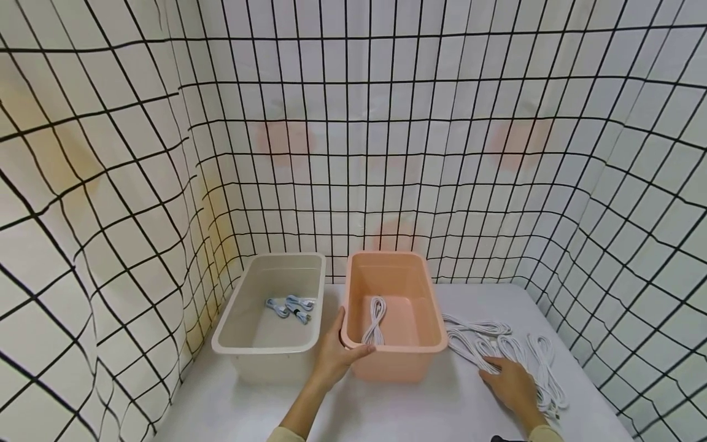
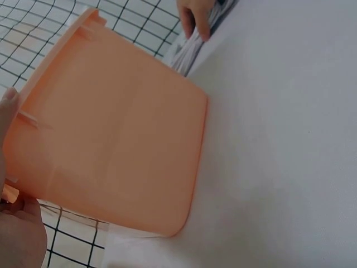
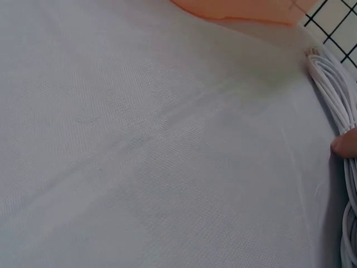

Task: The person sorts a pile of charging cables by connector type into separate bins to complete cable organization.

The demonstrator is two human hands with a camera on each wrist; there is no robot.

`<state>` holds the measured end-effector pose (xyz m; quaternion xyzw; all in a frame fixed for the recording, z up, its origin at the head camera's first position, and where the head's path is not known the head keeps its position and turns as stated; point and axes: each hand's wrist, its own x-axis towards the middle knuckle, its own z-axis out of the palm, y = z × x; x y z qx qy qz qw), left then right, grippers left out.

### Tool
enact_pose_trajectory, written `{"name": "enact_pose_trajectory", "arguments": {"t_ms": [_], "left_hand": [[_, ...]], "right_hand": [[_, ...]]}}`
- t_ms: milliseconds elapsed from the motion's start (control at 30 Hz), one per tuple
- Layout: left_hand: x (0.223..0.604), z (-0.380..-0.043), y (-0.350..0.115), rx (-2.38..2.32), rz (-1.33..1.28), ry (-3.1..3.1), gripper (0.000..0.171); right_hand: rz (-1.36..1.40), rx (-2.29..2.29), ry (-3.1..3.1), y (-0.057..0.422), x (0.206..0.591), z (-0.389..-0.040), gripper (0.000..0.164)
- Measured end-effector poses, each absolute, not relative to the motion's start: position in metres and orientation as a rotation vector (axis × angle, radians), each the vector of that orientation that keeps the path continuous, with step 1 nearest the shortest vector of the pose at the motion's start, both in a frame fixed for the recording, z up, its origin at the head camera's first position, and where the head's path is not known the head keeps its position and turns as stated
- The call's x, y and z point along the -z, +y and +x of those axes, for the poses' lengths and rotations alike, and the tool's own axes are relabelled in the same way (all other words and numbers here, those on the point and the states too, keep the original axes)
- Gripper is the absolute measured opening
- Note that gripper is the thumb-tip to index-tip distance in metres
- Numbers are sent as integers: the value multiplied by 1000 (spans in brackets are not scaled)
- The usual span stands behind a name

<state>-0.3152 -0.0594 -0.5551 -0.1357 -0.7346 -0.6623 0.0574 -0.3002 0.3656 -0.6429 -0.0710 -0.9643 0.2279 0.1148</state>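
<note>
My left hand grips the rim of the peach bin at its near left corner, thumb over the edge. The left wrist view shows the fingers under the lip of that bin. One coiled white cable lies inside it. On the right, my right hand pinches a bundled white cable at the left side of a pile of similar bundles. In the right wrist view a fingertip presses on the cable bundle; the rest of the hand is out of that frame.
A beige bin stands left of the peach one, with several small bundled cables in it. More white cable bundles lie at the right on the white table. Black wire grid walls enclose the back and sides.
</note>
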Motion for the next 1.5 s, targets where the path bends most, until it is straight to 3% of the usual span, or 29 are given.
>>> {"name": "enact_pose_trajectory", "arguments": {"t_ms": [300,700,1500], "left_hand": [[554,-313,-57,2034,-403,-2222,121],[556,-315,-58,2035,-429,-2206,121],[556,-314,-57,1981,-401,-2230,122]], "right_hand": [[-243,-851,-2823,374,635,-301,43],[-90,-939,-2759,383,608,-301,40],[-50,-1006,-2703,388,551,-306,51]]}}
